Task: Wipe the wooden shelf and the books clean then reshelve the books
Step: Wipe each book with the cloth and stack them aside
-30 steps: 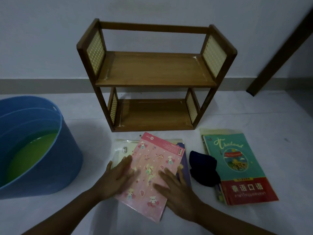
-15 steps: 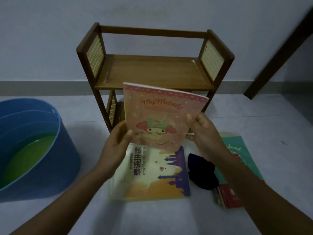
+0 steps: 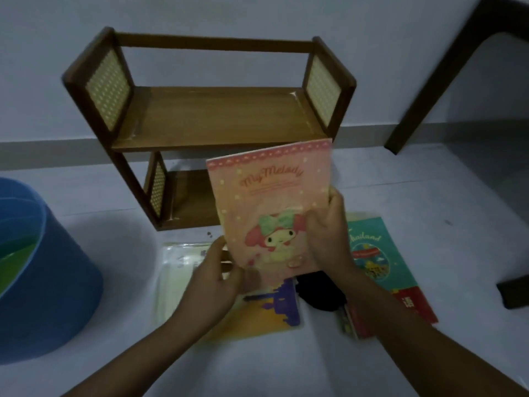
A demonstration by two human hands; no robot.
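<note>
Before the two-tier wooden shelf (image 3: 209, 118), the pink cartoon-cover notebook (image 3: 272, 207) stands upright, left hand (image 3: 213, 277) pinching its near corner, right hand (image 3: 329, 236) gripping its right edge.

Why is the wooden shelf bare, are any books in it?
Empty. Both boards of the wooden shelf show bare wood; the pink book is held in front, others lie on the floor.
</note>
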